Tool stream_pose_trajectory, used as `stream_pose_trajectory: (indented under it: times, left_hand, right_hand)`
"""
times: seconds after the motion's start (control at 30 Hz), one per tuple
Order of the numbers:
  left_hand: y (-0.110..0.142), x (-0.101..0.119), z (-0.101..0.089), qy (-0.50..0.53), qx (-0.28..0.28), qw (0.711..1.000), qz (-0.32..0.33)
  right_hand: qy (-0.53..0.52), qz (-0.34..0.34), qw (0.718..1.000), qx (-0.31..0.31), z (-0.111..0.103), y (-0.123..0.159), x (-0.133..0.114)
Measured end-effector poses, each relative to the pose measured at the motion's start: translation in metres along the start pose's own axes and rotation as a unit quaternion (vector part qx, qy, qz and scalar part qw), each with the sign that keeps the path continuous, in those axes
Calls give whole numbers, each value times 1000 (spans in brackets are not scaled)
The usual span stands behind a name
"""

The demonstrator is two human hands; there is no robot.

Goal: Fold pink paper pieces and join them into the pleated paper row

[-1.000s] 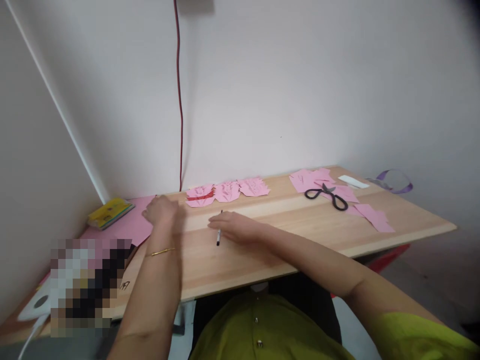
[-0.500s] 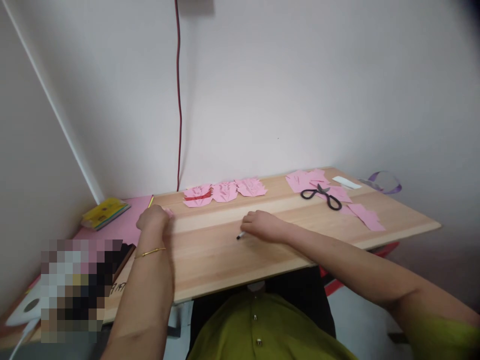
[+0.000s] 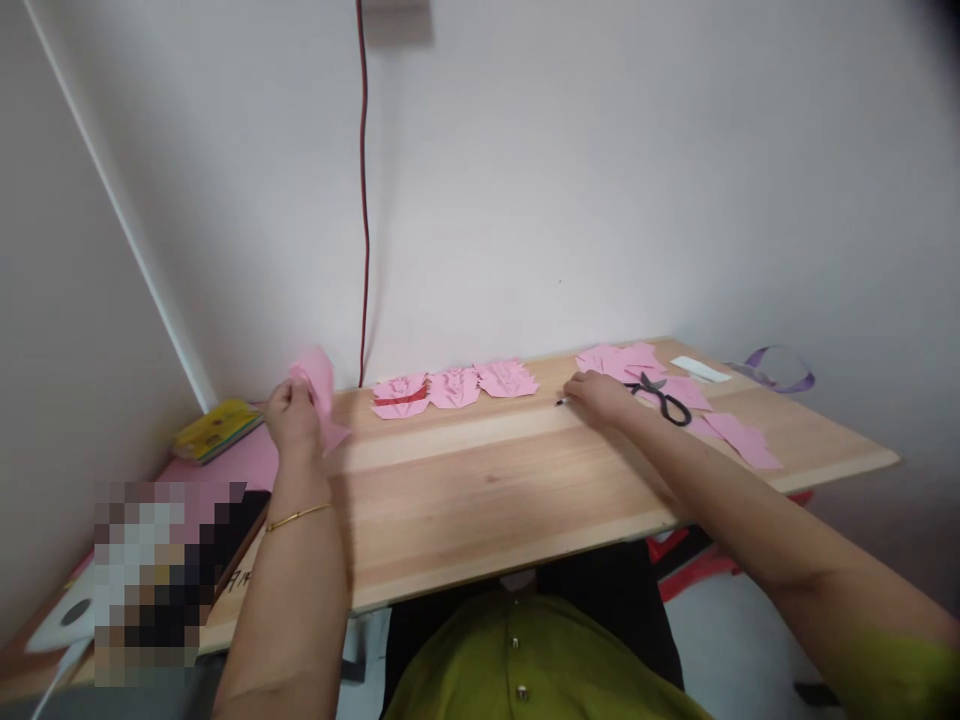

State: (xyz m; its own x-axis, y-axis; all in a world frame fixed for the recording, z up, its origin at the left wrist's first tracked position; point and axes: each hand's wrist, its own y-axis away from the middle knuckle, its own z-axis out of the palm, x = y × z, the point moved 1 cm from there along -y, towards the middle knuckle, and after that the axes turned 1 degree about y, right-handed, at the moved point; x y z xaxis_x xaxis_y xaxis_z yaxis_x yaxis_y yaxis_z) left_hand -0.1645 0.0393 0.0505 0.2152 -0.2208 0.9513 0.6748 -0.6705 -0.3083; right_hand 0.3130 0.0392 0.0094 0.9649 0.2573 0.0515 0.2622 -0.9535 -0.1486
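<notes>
My left hand (image 3: 291, 418) is closed on a pink paper sheet (image 3: 321, 388), lifted off the left part of the wooden table (image 3: 480, 490). A thin gold bangle sits on that wrist. My right hand (image 3: 604, 394) reaches far to the right and rests on the table with a black pen (image 3: 562, 402) in its closed fingers. It lies just left of black scissors (image 3: 660, 394), which sit on a pile of pink paper scraps (image 3: 622, 358).
Three folded pink paper pieces (image 3: 454, 384) lie in a row at the table's back edge. More pink scraps (image 3: 742, 436) and a white strip (image 3: 700, 369) lie at the right, with purple ribbon (image 3: 780, 368) beyond. A yellow pad (image 3: 216, 428) and large pink sheet (image 3: 247, 460) are at the left. A red cable (image 3: 364, 190) hangs down the wall.
My left hand has lifted a pink sheet off the table. My right hand has carried the pen from the table's middle to the right, up to the scissors.
</notes>
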Motion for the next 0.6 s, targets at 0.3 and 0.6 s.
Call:
stream_pose_trajectory:
  times: [0.3,0.6]
  left_hand:
    - [53,9,51,349,-265,873,-213]
    - [111,9,82,326,-390,830,-229]
  right_hand:
    - [-430,-8,896,113,-37,-22,-97]
    - [-683,0,730,16,-7,-31,-167]
